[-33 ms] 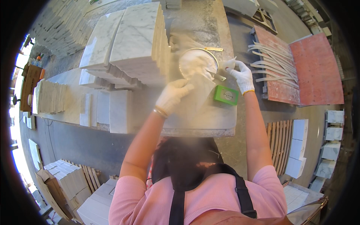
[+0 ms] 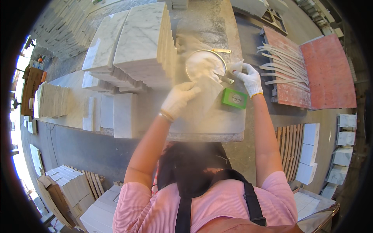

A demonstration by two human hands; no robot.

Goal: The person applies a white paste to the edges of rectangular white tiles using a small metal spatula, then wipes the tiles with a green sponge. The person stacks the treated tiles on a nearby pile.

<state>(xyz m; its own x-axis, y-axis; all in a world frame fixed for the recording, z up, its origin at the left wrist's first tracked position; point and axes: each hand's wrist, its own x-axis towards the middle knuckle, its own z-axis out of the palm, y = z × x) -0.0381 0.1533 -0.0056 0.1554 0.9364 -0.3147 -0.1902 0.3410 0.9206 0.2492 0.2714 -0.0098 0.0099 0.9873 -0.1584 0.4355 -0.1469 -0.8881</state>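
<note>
My left hand point(image 2: 181, 99), in a white knit glove, is closed on the left edge of a pale marble tile point(image 2: 210, 93), which is held at an angle over the table. Just behind the tile is a round metal-rimmed bowl point(image 2: 206, 52) heaped with white powder or paste point(image 2: 204, 66). A putty knife point(image 2: 226, 79) rests in it, its handle toward the right. Right of the bowl, my gloved right hand point(image 2: 249, 79) pinches a crumpled white wad point(image 2: 237, 66), whose material I cannot make out. A green box point(image 2: 234, 98) lies between the tile and my right forearm.
Tall stacks of marble tiles point(image 2: 140, 37) stand on the table's left. Another yellowish handle point(image 2: 221, 51) lies behind the bowl. To the right, white strips point(image 2: 285, 66) lie on a reddish board point(image 2: 328, 72). Wooden pallets point(image 2: 289, 147) and boxed tiles point(image 2: 308, 153) stand on the floor.
</note>
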